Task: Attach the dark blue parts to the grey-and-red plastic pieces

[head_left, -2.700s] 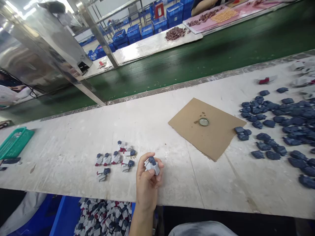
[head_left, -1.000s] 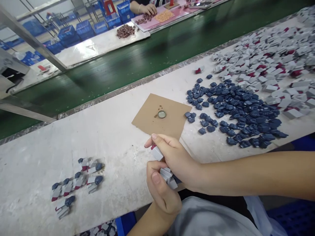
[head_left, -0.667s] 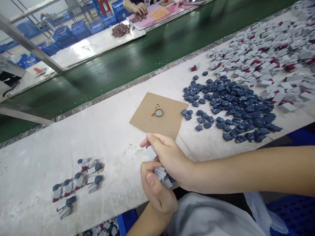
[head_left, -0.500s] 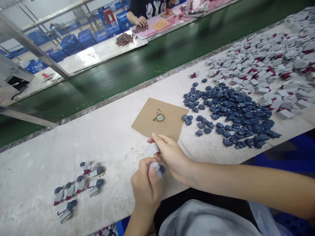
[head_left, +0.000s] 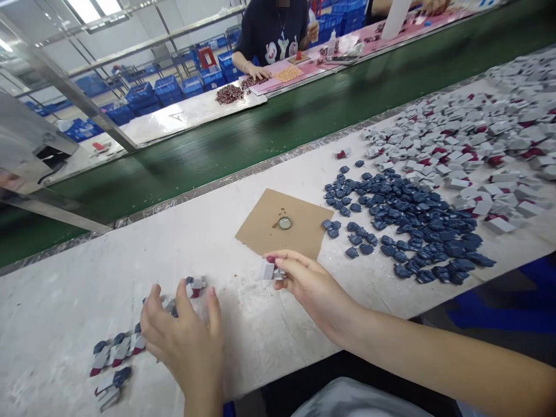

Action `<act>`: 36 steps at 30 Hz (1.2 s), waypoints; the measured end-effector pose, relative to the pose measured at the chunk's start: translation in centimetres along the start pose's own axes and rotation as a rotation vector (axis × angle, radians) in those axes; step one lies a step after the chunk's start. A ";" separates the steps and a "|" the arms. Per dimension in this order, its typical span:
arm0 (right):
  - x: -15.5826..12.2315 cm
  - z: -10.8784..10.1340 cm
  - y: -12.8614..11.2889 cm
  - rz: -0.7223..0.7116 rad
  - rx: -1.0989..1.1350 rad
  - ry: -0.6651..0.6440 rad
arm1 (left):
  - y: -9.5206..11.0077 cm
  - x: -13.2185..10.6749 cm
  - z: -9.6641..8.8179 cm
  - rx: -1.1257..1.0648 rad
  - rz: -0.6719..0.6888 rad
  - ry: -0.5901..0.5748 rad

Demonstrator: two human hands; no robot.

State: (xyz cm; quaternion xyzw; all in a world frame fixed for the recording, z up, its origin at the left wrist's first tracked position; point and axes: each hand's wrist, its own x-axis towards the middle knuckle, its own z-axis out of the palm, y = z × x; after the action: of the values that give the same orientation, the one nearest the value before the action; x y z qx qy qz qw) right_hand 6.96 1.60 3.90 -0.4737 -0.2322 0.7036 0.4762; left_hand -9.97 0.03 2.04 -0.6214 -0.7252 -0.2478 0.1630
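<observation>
My right hand (head_left: 304, 275) pinches a small grey and maroon plastic part (head_left: 269, 268) just below the cardboard square (head_left: 256, 223). To the left, my left hand (head_left: 185, 327) is over the table with its fingers apart and nothing gripped. Close to its fingertips lies a grey, maroon and dark blue assembled piece (head_left: 197, 286). More assembled pieces (head_left: 121, 349) sit in a loose group by that hand, some hidden behind it. On the cardboard rests a bottle cap (head_left: 285, 223), open side up, with brown stains beside it.
A heap of dark blue parts (head_left: 408, 214) lies to the right, with a large spread of grey and maroon parts (head_left: 469, 133) behind it. A green conveyor belt (head_left: 208, 142) runs beyond the white table (head_left: 65, 301). Across it, a person (head_left: 273, 35) sits at a pink work surface.
My left hand has moved left from beside my right hand and opened; the assembled piece it held now lies among the others. My right hand keeps the grey and maroon part. The view has tilted up slightly.
</observation>
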 end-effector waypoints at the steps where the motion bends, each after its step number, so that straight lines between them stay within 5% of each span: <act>1: -0.2 0.0 0.0 -0.037 -0.068 -0.012 | 0.8 0.0 -0.2 -0.095 -0.035 -0.013; 3: -0.5 -0.4 0.2 -0.244 -0.226 -0.057 | 2.4 -0.4 -0.8 -0.457 -0.175 -0.170; 7: -0.5 -1.7 0.7 -0.901 -0.602 -0.198 | 5.1 -1.5 -1.4 -1.277 -0.564 -0.687; 12: 0.2 -3.8 0.4 -1.224 -0.930 -0.321 | 6.5 -1.7 -1.0 -1.539 -0.750 -0.787; 15: 0.2 -4.9 0.1 -1.233 -1.049 -0.365 | 6.7 -1.5 -0.7 -1.568 -0.766 -0.824; 21: -0.5 -5.7 -0.4 -1.039 -1.009 0.002 | 7.3 -1.5 -0.6 -1.585 -0.881 -0.796; 25: -0.6 -6.6 -1.2 -1.016 -1.081 0.002 | 7.7 -1.6 -0.7 -1.644 -0.966 -0.777; 29: -1.1 -10.6 -3.2 -1.050 -1.348 0.233 | 7.7 -1.9 -0.2 -1.616 -0.982 -0.724; 32: -1.3 -14.3 -4.7 -0.943 -1.654 0.429 | 7.7 -2.1 0.5 -1.562 -0.915 -0.700; 36: 0.1 -15.6 -6.1 -0.710 -1.889 0.395 | 7.8 -1.9 1.2 -1.537 -0.927 -0.714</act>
State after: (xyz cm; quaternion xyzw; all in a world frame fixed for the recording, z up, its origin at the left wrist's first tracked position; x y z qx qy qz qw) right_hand 23.54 2.43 1.64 -0.6662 -0.7351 -0.0381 0.1195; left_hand -1.92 -0.02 1.23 -0.2490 -0.5452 -0.4910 -0.6322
